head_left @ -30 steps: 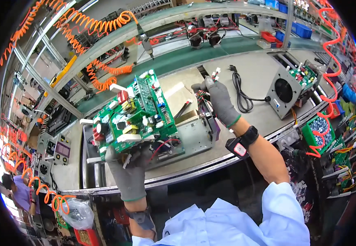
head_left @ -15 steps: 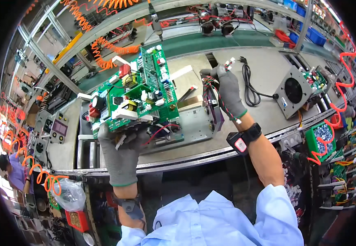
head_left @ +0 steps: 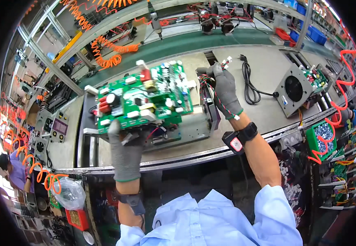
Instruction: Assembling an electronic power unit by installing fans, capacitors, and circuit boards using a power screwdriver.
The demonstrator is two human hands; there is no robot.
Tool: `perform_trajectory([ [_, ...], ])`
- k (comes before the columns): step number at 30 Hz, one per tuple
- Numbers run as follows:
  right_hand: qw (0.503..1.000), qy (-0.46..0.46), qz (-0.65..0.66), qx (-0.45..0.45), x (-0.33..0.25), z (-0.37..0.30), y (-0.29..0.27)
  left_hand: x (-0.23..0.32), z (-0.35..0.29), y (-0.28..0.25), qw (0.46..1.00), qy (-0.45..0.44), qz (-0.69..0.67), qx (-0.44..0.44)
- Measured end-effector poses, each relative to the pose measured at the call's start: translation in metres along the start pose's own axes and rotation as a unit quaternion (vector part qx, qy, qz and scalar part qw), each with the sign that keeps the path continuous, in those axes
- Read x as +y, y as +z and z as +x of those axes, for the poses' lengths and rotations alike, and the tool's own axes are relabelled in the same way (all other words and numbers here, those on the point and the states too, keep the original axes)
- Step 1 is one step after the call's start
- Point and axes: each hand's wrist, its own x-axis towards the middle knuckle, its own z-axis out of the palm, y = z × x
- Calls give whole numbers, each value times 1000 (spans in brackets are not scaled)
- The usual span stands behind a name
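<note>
My gloved left hand (head_left: 125, 147) grips the near edge of a green circuit board (head_left: 143, 92) crowded with white, red and yellow parts. Its thumb lies on top; the other fingers are hidden underneath. Beneath the board sits an open metal chassis (head_left: 186, 133) on the bench, partly covered by it. My right hand (head_left: 226, 88), also gloved, is closed around a bundle of thin red, green and black wires (head_left: 215, 94) with white plugs, just beside the chassis's right end panel (head_left: 211, 108). A loose black power cord (head_left: 249, 84) lies to the right of that hand.
At the right stands a grey unit with a round fan opening (head_left: 293, 89). A green bin of screws (head_left: 325, 137) hangs near the bench's right front. An electric screwdriver (head_left: 155, 22) dangles above the far side. More finished-looking units (head_left: 58, 127) stand at left.
The circuit board has swung down from a tilted pose to lie flatter over the chassis, shifting right. My left hand moved slightly right with it. My right hand barely moved, still holding the wires.
</note>
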Motion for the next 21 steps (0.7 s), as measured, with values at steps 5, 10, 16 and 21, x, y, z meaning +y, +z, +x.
perform_trajectory([
  [5, 1000, -23, 11, 1, 2, 2, 2, -37, 11, -7, 998, -43, -49, -6],
  [10, 1000, -17, 14, 15, 0, 3, -6, -57, 12, -3, 998, -52, 15, 33],
  [16, 999, -20, 24, 19, -4, 3, -13, -62, 8, 5, 998, -18, 24, 53],
  [21, 999, -13, 16, 26, -7, 2, -9, -73, 7, 17, 994, -20, 44, 97],
])
